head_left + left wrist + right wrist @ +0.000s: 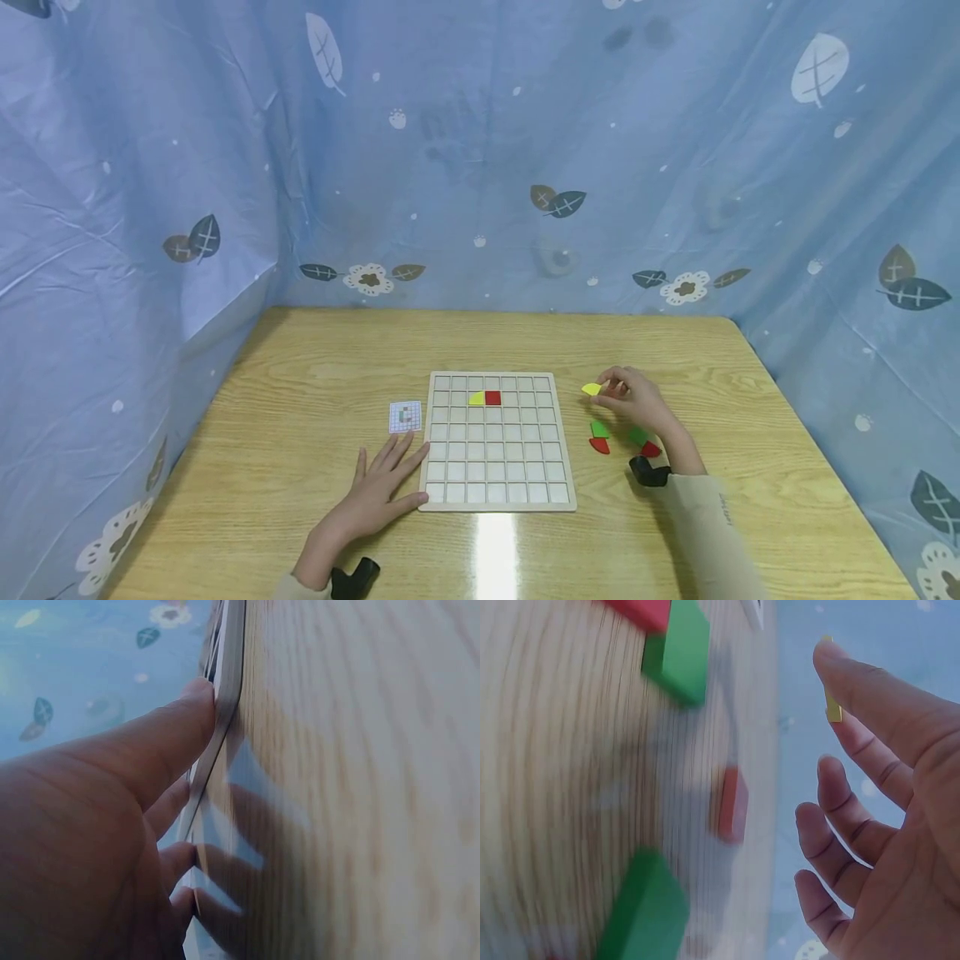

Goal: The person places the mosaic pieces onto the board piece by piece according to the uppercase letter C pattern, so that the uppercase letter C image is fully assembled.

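My right hand (636, 398) pinches a yellow quarter-circle tile (591, 389) between thumb and index finger, to the right of the wooden grid board (497, 507). In the right wrist view that yellow tile (834, 711) shows edge-on, raised off the table, with the other fingers loosely bent. On the board, in the second row from the top, a yellow quarter-circle tile (477, 399) sits beside a red square tile (492, 398). My left hand (375, 493) lies with fingers spread, its fingertips at the board's left edge; the left wrist view shows the thumb (176, 724) against that edge.
Right of the board lie green tiles (599, 429) and red tiles (599, 446), some close under my right forearm. The right wrist view shows another red tile (733, 806) on the table. A small printed grid card (405, 417) lies left of the board. Blue curtains (480, 167) surround the table.
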`<state>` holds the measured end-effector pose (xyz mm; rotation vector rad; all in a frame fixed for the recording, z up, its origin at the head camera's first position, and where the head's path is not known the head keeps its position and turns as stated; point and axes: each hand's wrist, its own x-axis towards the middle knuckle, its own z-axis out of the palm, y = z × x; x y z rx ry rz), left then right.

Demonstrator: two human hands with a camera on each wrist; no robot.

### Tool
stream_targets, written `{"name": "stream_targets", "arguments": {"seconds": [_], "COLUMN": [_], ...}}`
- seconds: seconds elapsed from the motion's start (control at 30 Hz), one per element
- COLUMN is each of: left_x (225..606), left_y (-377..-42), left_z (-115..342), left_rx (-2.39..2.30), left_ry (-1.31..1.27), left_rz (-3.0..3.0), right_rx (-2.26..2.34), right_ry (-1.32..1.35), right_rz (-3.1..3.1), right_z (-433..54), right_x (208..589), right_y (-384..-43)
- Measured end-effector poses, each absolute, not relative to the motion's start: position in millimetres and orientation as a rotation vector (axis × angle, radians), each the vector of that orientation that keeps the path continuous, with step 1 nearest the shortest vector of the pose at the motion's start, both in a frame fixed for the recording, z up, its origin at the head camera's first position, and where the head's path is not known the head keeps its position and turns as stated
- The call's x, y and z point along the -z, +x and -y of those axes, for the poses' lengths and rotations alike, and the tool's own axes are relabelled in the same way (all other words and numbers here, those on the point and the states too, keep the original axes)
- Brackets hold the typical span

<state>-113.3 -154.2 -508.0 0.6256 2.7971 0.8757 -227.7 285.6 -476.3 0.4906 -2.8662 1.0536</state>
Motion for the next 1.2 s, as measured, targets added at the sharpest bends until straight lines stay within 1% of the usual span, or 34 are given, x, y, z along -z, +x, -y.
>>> {"name": "stream_targets", "arguments": {"seconds": [0.4, 0.7, 0.93, 1.2], "left_x": [506.5, 508.1, 509.6, 511.2], "left_y": [-112.4, -112.7, -113.3, -113.8], "left_z": [154.2, 153.4, 153.6, 154.0], "left_rx": [-0.881, -0.892, -0.898, -0.900], "left_ry": [0.617, 0.630, 0.637, 0.626], "left_rz": [-2.788, -2.806, -2.801, -2.783], "right_rx": [-1.107, -1.094, -1.132, -1.032], "right_ry": [0.544, 0.460, 0.462, 0.464], "right_rz": [2.829, 2.868, 2.882, 2.925], "right_z": [-250.9, -228.4, -212.8, -198.0], "right_x": [474.5, 478.3, 478.6, 480.3], "right_y": [-228.1, -232.2, -234.2, -236.8]}}
